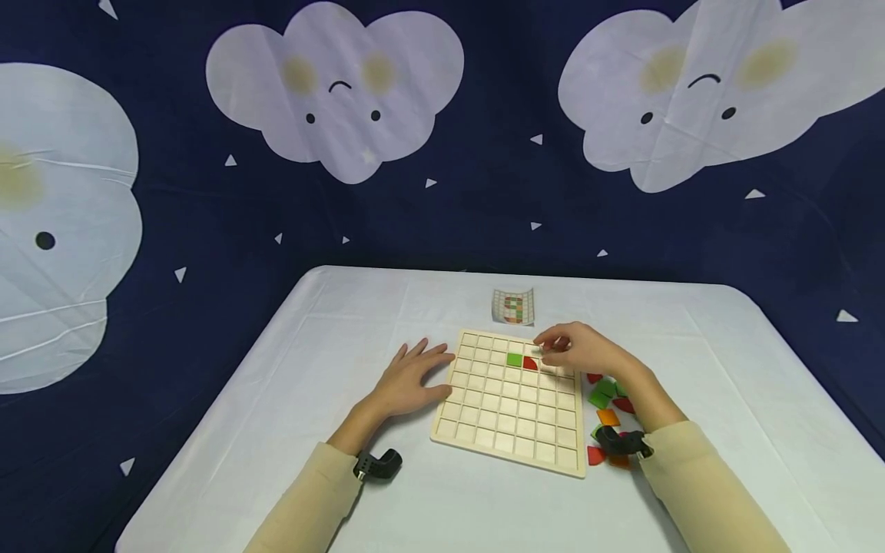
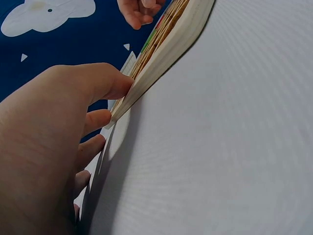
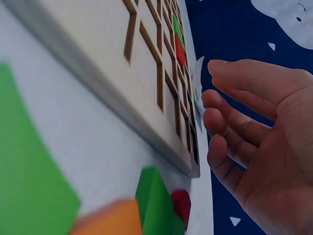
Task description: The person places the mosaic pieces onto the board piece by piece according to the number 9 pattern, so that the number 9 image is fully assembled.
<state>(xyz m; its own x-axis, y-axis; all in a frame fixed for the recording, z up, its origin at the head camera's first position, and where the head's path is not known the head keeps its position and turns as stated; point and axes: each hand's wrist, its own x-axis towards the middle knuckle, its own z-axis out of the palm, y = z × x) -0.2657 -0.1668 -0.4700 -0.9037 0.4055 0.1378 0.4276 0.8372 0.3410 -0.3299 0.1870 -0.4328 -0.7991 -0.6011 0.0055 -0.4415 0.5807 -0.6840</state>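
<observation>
A pale wooden grid board (image 1: 508, 403) lies on the table. In one of its upper rows sit a green square (image 1: 515, 359) and, right beside it, a red piece with a curved side (image 1: 530, 363). My left hand (image 1: 408, 380) is spread at the board's left side; the left wrist view shows thumb and forefinger touching the board's edge (image 2: 168, 61). Over the upper right of the board hovers my right hand (image 1: 584, 349), fingers loosely bent. In the right wrist view nothing shows between its thumb and fingers (image 3: 234, 122).
Right of the board lies a loose pile of pieces, among them a green one (image 1: 603, 390), an orange one (image 1: 608, 417) and a red one (image 1: 596, 455), partly under my right forearm. A small printed pattern card (image 1: 513, 307) lies behind the board on the white tablecloth (image 1: 387, 491).
</observation>
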